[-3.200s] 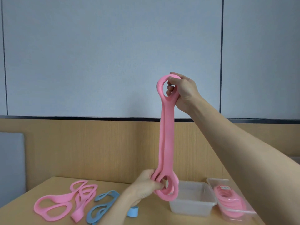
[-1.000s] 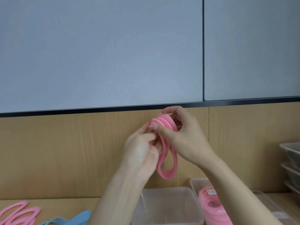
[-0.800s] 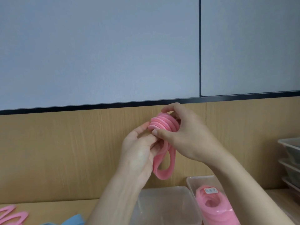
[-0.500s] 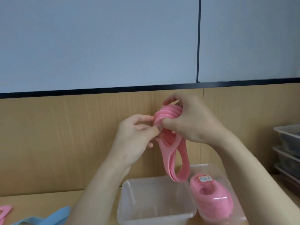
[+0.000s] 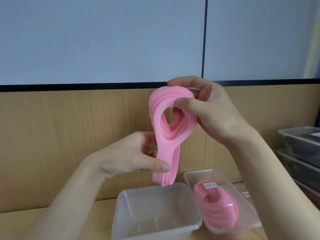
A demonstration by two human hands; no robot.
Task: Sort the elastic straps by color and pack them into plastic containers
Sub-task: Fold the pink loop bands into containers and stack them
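Note:
A pink elastic strap (image 5: pixel 167 135), folded into several layers, hangs in the air above the containers. My right hand (image 5: pixel 210 110) pinches the stacked loop ends at the top. My left hand (image 5: pixel 136 156) grips the flat folded middle lower down, thumb in front. Right below the strap's lower fold stands a clear plastic container (image 5: pixel 155 227) with nothing in it. Beside it on the right, a second clear container (image 5: pixel 242 205) holds folded pink straps (image 5: pixel 216 208) with a small white label on top.
Stacked clear containers (image 5: pixel 301 151) with dark contents stand at the right edge. A wooden panel and a grey wall rise close behind the wooden table (image 5: pixel 103 212). The loose straps on the table's left are out of view.
The strap, stretched long between both hands earlier, is now folded into a compact bundle. My left hand has slid down from the loops to the middle. The view has tilted down toward the containers.

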